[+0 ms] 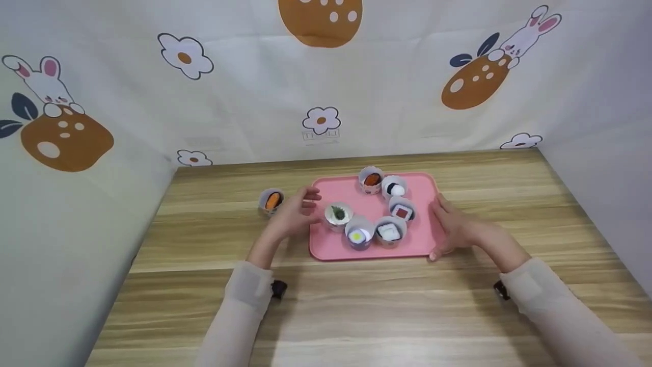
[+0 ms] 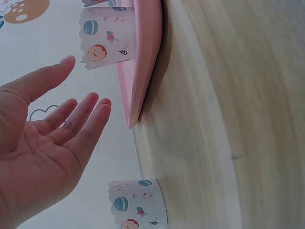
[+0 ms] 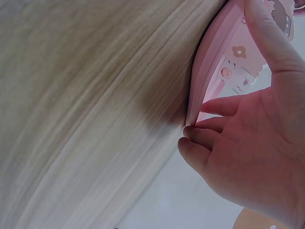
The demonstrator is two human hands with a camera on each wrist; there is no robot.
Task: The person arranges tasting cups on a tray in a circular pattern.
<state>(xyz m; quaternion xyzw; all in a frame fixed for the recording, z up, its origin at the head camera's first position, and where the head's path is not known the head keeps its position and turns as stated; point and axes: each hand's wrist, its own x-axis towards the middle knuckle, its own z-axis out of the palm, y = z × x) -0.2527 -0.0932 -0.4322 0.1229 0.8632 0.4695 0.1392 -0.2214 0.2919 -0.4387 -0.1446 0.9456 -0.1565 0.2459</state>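
Note:
A pink tray [image 1: 346, 191] lies on the table with several patterned paper cups on it, each holding a sushi-like piece. My left hand [image 1: 295, 214] hovers by the tray's left edge, fingers spread and nothing in them. Closest to its fingertips is the cup with a green-topped piece [image 1: 338, 214]. Behind that hand, off the tray, stands a cup with an orange-topped piece [image 1: 273, 201]. On the other side my right hand [image 1: 453, 229] touches the tray's right edge, thumb and fingers spread wide. The right wrist view shows fingertips [image 3: 193, 148] against the tray's rim.
The wood-grain table [image 1: 377, 306] meets a pale printed cloth [image 1: 244, 102] at the back. More pale cloth hangs at both sides. Other cups, such as one with a white piece [image 1: 389, 233], form a curve on the tray.

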